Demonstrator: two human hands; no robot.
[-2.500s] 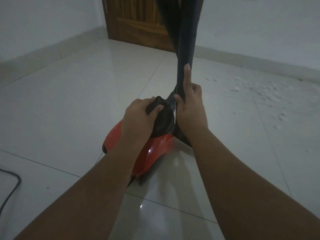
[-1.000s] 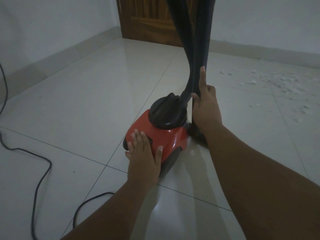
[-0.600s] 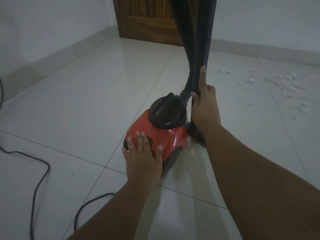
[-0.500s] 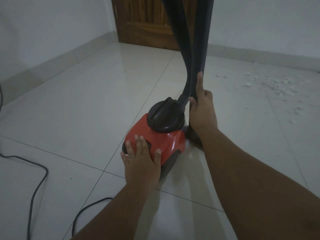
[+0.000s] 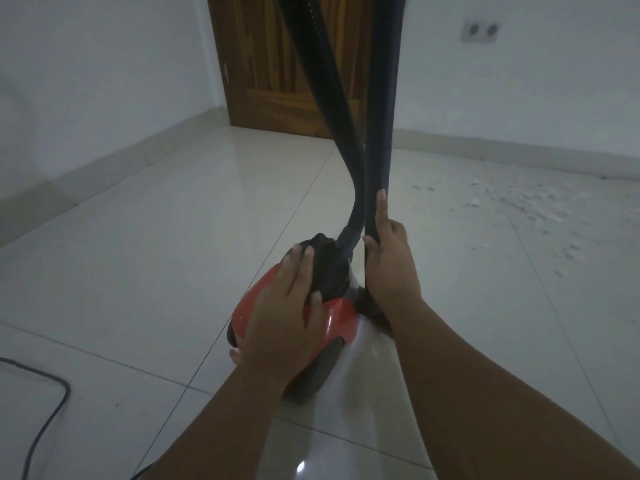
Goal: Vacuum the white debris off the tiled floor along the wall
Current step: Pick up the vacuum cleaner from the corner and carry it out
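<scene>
Dimly lit room. Floor (image 5: 173,237) of pale glossy tiles, white walls, wooden door (image 5: 277,64) at the far end. Red vacuum (image 5: 337,320) sits mid-floor, black hose (image 5: 332,98) rising from its dark cap beside an upright tube (image 5: 381,98). Right hand (image 5: 389,258): grip closed round the tube low down, forefinger pointing up along it. Left hand (image 5: 284,313): flat on the vacuum body, fingers spread and reaching the cap, grip open, holding nothing. Debris (image 5: 533,202), white flecks, lies scattered near the right wall's skirting, well apart from both hands, right of the tube. Cord (image 5: 52,403) loops at lower left. Socket (image 5: 479,29) on right wall.
</scene>
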